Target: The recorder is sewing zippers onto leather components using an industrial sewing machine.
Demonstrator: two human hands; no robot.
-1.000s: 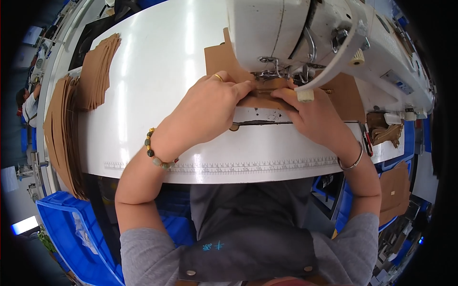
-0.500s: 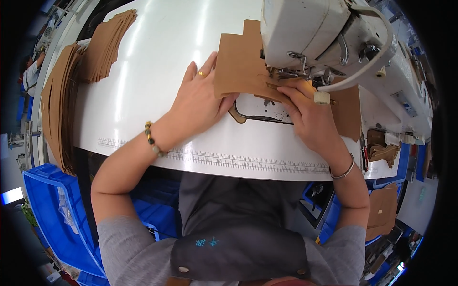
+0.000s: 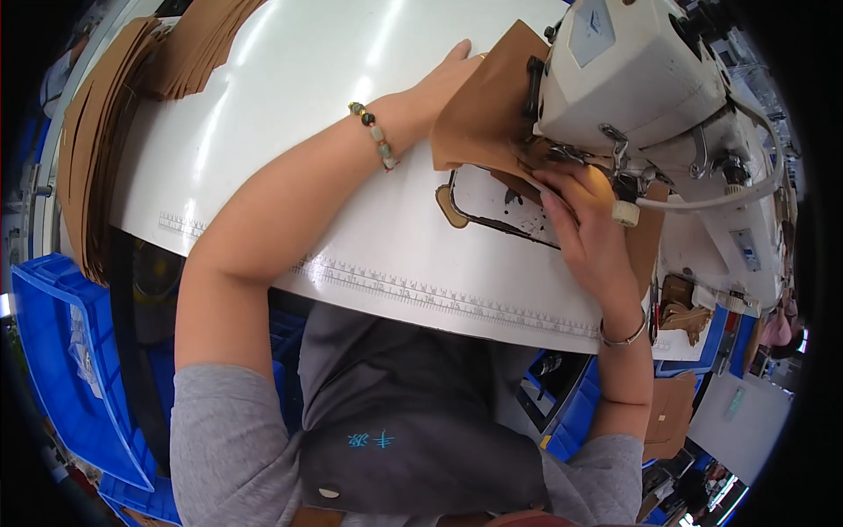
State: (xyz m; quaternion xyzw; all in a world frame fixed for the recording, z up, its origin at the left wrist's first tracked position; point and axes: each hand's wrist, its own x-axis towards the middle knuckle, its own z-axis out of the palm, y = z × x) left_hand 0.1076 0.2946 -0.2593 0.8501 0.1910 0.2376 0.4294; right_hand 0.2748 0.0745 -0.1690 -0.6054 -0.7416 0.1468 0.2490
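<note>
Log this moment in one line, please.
left hand: partly hidden behind brown sheet | right hand: at sheet's near edge, by sewing machine | rest: brown stack far left, blue bin below

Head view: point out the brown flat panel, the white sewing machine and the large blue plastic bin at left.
Brown flat panel (image 3: 492,101): head view, on its broad face.
White sewing machine (image 3: 628,97): head view, on its casing.
Large blue plastic bin (image 3: 54,351): head view, on its wall.
</note>
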